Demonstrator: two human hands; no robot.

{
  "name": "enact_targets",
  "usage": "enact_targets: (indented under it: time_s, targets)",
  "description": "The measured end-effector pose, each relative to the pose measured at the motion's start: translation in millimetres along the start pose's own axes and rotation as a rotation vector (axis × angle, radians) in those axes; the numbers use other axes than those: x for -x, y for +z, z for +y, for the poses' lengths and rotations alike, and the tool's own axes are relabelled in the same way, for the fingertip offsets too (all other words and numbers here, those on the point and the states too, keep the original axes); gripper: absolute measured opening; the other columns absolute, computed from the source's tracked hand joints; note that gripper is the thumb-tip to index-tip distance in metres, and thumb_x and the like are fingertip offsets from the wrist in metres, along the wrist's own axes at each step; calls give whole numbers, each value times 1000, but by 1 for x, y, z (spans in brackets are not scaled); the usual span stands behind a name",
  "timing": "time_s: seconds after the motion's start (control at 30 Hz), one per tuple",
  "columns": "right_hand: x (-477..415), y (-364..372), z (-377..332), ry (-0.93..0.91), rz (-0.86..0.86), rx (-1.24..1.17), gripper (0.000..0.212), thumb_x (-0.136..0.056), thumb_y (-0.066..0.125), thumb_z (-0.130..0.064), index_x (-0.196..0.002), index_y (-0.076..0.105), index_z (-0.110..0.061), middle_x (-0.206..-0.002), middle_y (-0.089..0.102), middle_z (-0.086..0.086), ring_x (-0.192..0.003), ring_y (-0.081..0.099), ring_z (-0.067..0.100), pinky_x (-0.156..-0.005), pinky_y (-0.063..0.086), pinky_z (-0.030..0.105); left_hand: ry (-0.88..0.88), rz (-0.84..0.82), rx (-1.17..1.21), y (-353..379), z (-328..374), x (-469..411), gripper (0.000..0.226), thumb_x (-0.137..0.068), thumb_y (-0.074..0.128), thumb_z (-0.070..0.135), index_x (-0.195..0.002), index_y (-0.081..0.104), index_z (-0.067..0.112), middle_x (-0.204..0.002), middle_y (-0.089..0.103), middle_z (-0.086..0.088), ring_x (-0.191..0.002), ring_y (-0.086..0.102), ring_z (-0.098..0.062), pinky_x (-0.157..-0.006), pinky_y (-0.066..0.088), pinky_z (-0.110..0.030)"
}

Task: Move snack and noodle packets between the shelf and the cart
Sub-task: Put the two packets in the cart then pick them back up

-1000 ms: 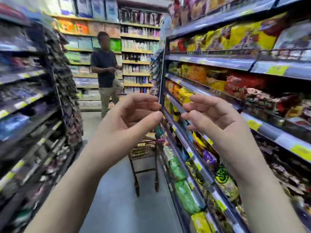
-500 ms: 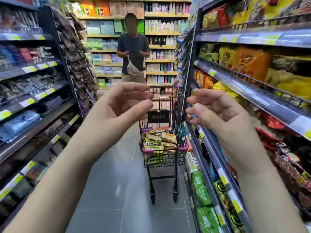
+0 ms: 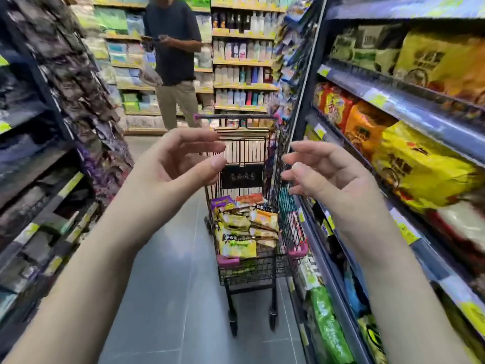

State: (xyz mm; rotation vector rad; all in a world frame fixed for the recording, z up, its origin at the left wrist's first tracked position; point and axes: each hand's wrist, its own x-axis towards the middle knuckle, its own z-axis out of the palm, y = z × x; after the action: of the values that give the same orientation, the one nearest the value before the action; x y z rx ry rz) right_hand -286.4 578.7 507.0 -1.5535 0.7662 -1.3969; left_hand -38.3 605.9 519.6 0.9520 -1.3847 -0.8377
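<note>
Both hands are empty: my left hand (image 3: pixel 178 166) and right hand (image 3: pixel 328 177) are raised before me, fingers loosely curved and apart, gripping nothing. I judge they are readied for the next packet. The cart (image 3: pixel 249 271) stands ahead, close against the shelf (image 3: pixel 409 109) on my right, so the reach between them is short. Snack packets (image 3: pixel 238 232) lie piled in its basket, and noodle packs (image 3: pixel 420 174) sit on the shelf near my right hand. A person (image 3: pixel 173 61) stands beyond the cart, in the way at the aisle's far end.

No legible text; black sign (image 3: pixel 242 176) and shelf packets (image 3: pixel 420 174) too blurred.
</note>
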Motion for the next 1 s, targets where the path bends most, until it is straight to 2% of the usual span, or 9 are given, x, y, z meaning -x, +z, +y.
enact_targets:
  time_s: [0.13,0.27,0.33,0.5,0.6,0.7,0.8,0.9,1.0]
  targets:
    - [-66,12,43,46,15,28,35,-89,75,-32,-122,72,-24,-117,77,2,-105,75,19,-82,59,25,-68,8,26,-27,-48,-68,42,-84,74,31,-122,66,17,-122,75,-4,-115,71,-28,-95,60,-42]
    - [-116,13,85,100,15,35,33,-90,75,-31,-122,72,-24,-117,77,1,-105,75,17,-82,58,23,-136,-10,39,-38,-93,-124,47,-80,82,31,-121,65,16,-122,74,-6,-114,71,-26,-93,61,-40]
    - [-138,10,107,125,25,31,32,-90,75,-31,-121,72,-25,-117,77,1,-105,75,17,-81,58,23,-169,-23,51,-39,-117,-147,43,-83,78,27,-122,64,14,-122,73,-7,-113,71,-27,-94,61,-39]
    - [-198,-10,168,178,25,1,29,-93,73,-28,-122,72,-26,-117,77,0,-105,75,16,-82,59,23,-246,-14,39,-31,-175,-206,51,-78,71,28,-124,63,9,-123,72,-9,-115,69,-31,-94,61,-37]
    - [-236,-28,208,216,0,-17,33,-88,79,-38,-120,73,-30,-118,77,1,-106,74,17,-82,59,24,-291,12,27,-24,-210,-243,49,-77,71,29,-122,64,12,-123,72,-9,-116,68,-34,-95,60,-39]
    - [-280,-51,253,271,-43,-17,47,-82,82,-52,-122,72,-30,-120,76,2,-108,73,20,-84,59,25,-353,58,6,-15,-250,-279,48,-77,72,29,-122,65,13,-123,73,-6,-116,68,-35,-96,59,-40]
    - [-321,-73,299,342,-85,-13,50,-81,83,-54,-123,72,-30,-122,76,2,-109,74,20,-85,59,26,-434,115,-3,-4,-291,-311,44,-77,74,32,-119,67,19,-122,74,-2,-117,68,-32,-93,61,-37]
    - [-349,-87,338,398,-121,2,51,-80,82,-56,-123,71,-32,-123,75,1,-110,73,20,-86,59,26,-497,129,-29,0,-329,-332,39,-82,81,35,-118,68,25,-122,74,4,-113,71,-28,-98,59,-42]
    - [-371,-93,373,464,-141,-20,51,-79,83,-54,-122,72,-29,-121,76,1,-109,73,19,-86,58,25,-572,152,-36,1,-369,-350,49,-77,84,44,-119,68,26,-122,74,5,-110,73,-25,-95,61,-39]
